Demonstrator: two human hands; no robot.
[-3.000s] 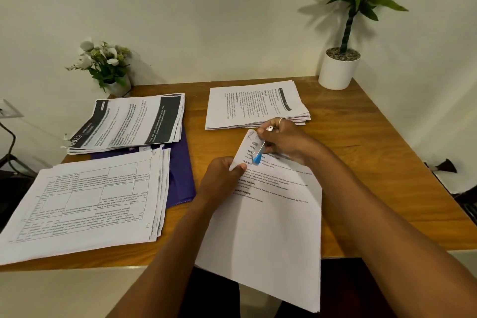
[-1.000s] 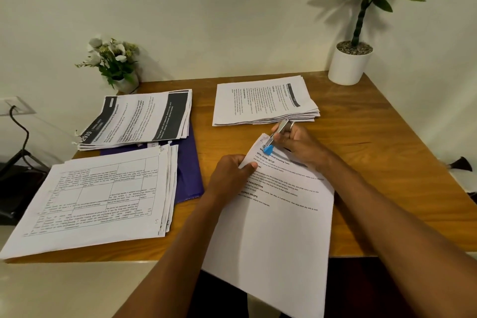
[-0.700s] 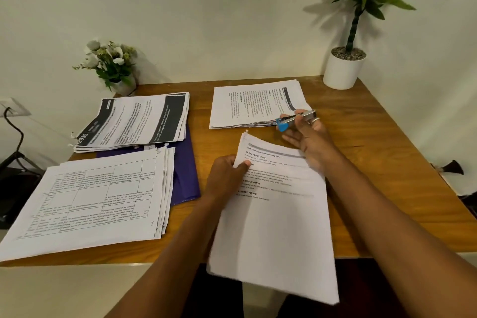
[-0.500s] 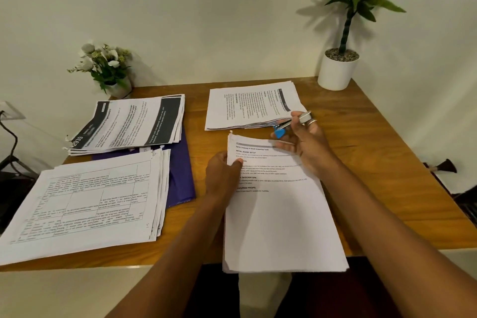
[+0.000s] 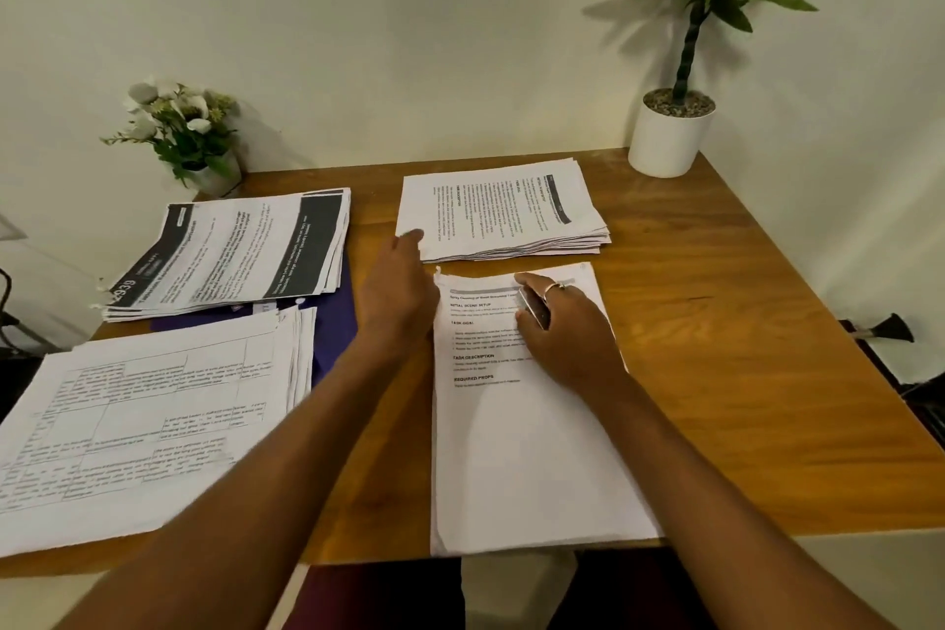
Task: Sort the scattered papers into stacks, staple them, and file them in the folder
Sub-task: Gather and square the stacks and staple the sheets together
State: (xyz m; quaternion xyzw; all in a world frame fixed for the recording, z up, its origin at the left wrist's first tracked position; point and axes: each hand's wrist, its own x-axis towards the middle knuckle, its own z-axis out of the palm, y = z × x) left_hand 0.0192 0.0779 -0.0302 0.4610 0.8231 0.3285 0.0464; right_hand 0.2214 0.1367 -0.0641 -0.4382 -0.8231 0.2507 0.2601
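Four paper stacks cover the desk [image 5: 741, 322]. At centre frame, the set of sheets [image 5: 526, 425] lifted a moment ago now lies flat, the right hand [image 5: 562, 322] resting on it, closed around the small stapler [image 5: 534, 310]. The left hand [image 5: 396, 292] has let go and reaches, fingers spread, toward the upper-centre stack [image 5: 501, 215]. Stapling of this set appears finished; the purple folder [image 5: 335, 322] waits centre-left under papers.

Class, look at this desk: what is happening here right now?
A person is sorting papers on a wooden table. The right hand rests on the nearest stack and holds a small stapler. The left hand reaches toward the far stack. A purple folder lies under two other stacks.
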